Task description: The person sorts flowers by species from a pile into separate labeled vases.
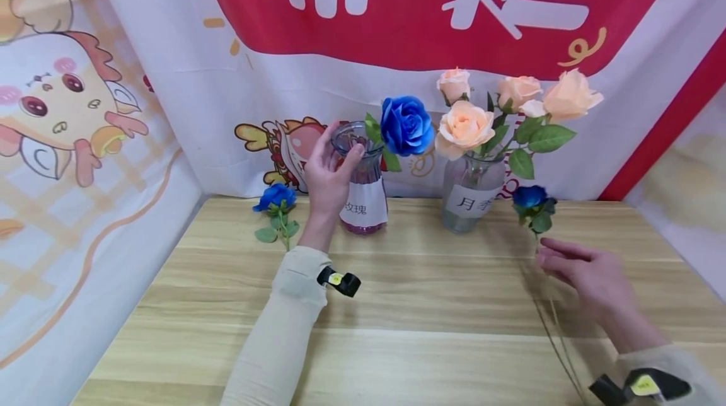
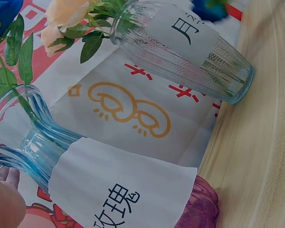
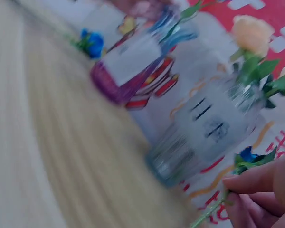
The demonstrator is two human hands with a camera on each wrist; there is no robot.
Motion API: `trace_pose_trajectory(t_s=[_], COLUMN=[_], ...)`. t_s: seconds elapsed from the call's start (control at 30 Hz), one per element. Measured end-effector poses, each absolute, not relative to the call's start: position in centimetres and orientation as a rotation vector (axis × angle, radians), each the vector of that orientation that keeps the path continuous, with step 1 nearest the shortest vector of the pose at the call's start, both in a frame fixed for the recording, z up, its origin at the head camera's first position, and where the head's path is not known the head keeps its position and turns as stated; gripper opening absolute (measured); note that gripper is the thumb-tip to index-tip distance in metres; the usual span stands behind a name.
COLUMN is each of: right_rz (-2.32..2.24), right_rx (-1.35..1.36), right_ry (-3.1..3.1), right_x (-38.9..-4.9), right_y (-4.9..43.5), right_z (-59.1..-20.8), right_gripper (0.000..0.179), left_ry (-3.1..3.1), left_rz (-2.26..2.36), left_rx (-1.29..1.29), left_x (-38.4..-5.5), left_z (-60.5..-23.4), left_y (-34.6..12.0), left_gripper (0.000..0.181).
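My left hand [image 1: 329, 176] grips the neck of a glass vase [image 1: 365, 229] with a purple base and a white paper label [image 2: 118, 185]. One blue rose [image 1: 406, 126] stands in this vase, leaning right over the rim. At the right, my right hand [image 1: 590, 273] pinches the stem of a smaller blue rose [image 1: 530, 197] between thumb and fingertips, its bloom up and its long stem trailing down toward me. In the right wrist view that rose [image 3: 249, 156] is partly hidden by the fingers.
A clear labelled vase [image 1: 458, 220] holding several peach roses [image 1: 466, 128] stands right of the gripped vase. Another blue rose [image 1: 276, 198] lies on the wooden table [image 1: 408, 305] at the left. A printed cloth [image 1: 340, 78] hangs close behind.
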State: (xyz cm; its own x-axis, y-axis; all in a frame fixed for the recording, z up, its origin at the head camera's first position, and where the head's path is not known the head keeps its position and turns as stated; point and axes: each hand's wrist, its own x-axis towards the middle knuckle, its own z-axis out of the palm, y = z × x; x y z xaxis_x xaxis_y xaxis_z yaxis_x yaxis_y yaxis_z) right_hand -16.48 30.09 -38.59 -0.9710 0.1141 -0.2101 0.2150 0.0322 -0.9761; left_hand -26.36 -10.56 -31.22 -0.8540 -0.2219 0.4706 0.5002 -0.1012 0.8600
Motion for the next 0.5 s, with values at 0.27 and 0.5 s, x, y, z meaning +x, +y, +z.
trace_pose_trajectory(t_s=[0.27,0.5], right_rz=[-2.610,-2.816], right_rx=[0.550,0.569], right_ry=[1.674,1.238], right_x=[-16.0,-15.2], right_y=[29.1,28.1], right_z=[-36.7,-36.7], right_gripper=[0.029,0.023], left_ry=[-1.692,-1.687], left_rz=[-2.007,-2.006], left_rx=[-0.302,-0.301], left_x=[-26.4,-27.3], left_z=[-31.3,-31.9], left_y=[-10.6,-10.6], left_gripper=[0.063,0.065])
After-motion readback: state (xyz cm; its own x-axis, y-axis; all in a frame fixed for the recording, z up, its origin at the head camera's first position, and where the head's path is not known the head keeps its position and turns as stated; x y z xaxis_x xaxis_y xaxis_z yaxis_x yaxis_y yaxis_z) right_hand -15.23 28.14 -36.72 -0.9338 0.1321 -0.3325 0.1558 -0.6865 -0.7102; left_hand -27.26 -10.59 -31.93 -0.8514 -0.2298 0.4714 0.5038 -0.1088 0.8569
